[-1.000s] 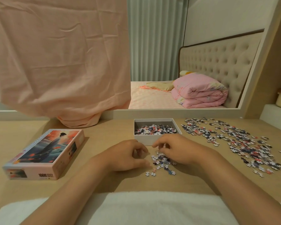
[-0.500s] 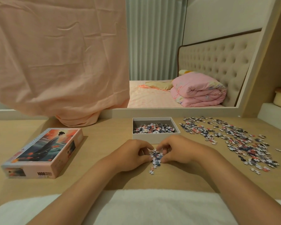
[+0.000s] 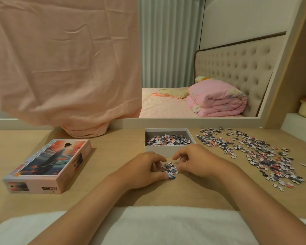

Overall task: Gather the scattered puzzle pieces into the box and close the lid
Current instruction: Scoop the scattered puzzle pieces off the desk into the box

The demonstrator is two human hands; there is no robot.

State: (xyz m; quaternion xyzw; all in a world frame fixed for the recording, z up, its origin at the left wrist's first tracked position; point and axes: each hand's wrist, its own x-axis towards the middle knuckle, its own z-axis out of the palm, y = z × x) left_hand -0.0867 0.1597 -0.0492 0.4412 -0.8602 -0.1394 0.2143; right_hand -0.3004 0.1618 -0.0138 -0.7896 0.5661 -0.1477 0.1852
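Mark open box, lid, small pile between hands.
open box [image 3: 155, 151]: head view, front wall.
lid [image 3: 53, 160]: head view, printed top face.
small pile [image 3: 169, 169]: head view, middle of the heap.

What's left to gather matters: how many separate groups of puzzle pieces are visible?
3: one in the box, a small pile between left hand and right hand, a wide scatter at right. Hands may hide some.
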